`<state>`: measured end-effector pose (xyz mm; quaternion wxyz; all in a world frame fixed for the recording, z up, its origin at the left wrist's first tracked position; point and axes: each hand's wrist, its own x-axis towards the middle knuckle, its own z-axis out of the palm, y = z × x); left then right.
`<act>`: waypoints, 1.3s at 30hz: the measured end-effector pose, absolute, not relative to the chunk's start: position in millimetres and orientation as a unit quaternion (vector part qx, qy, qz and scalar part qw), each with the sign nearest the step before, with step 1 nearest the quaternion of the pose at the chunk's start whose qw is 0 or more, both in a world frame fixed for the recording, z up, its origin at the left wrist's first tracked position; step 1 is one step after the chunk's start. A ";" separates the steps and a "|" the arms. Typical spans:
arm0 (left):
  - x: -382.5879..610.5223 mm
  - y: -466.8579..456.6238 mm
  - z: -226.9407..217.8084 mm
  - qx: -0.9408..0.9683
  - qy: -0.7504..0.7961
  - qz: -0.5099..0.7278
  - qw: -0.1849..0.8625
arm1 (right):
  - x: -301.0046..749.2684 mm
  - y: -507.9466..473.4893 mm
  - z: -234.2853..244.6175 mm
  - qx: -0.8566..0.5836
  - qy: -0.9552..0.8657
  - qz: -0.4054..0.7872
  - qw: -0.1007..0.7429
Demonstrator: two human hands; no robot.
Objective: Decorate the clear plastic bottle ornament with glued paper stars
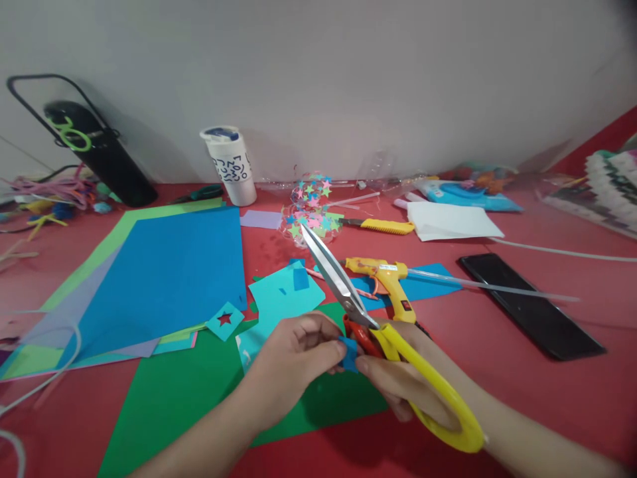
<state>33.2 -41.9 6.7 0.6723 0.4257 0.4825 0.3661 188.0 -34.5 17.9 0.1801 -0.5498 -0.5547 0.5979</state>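
My left hand (291,358) is closed in a pinch on a small piece of blue paper (350,356). My right hand (395,380) holds a pair of scissors (336,277) with large yellow handles, blades pointing up and away to the left. The fingertips of my right hand also meet the right edge of the blue piece. Under both hands lies a green sheet (199,385). Just beyond the left hand are cut turquoise papers (279,292), and a turquoise square with a star-shaped hole (213,324) rests farther left.
A yellow glue gun (388,272) lies right of the blades, near a black phone (532,305). Behind are a yellow cutter (385,226), star confetti (312,209) and a white cup (233,166). Blue sheets (184,265) and a black bottle (99,153) occupy the left.
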 end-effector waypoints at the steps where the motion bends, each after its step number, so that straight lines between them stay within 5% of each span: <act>1: 33.9 -41.7 7.1 0.420 0.489 0.373 0.667 | 188.0 -34.9 17.3 -0.547 -0.556 0.599 0.182; 9: 34.9 -41.1 8.0 0.376 0.514 0.362 0.681 | 193.4 -38.9 -5.2 -0.521 -0.656 0.480 0.262; 21: 31.8 -41.0 3.5 0.395 0.513 0.347 0.678 | 197.9 -40.9 -5.8 -0.506 -0.729 0.383 0.256; 39: 18.9 -36.9 12.2 0.365 0.502 0.472 0.626 | 201.8 -37.9 -1.8 -0.474 -0.642 0.552 0.241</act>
